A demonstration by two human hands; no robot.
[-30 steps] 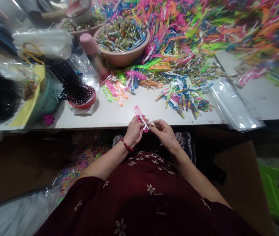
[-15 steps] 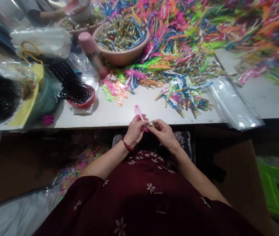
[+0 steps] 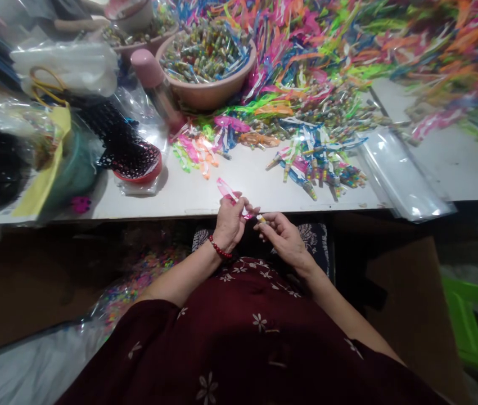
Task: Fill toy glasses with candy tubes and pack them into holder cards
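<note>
My left hand point(image 3: 231, 220), with a red bead bracelet at the wrist, is closed around a pink translucent plastic strip point(image 3: 224, 188) with a white part along it. The strip points up and left over the table's front edge. Close beside it, my right hand point(image 3: 280, 232) pinches a small piece with white and yellow on it point(image 3: 261, 219). A slight gap shows between that piece and the strip's lower end. Both hands are just in front of the white table point(image 3: 188, 205). Straight ahead lies a pile of similar colourful strips with patterned ends point(image 3: 315, 160).
A pink bowl point(image 3: 209, 93) of small patterned pieces stands behind, beside a pink-capped bottle point(image 3: 148, 70). At left are a red dish point(image 3: 141, 175) with black netting and a green tub point(image 3: 79, 169). Clear plastic bags point(image 3: 407, 174) overhang the table edge. Another person's arm point(image 3: 79, 24) shows at the back.
My hands have moved slightly apart. The pink strip has tilted further left, and the small white-and-yellow piece now shows clear of it in my right fingers.
</note>
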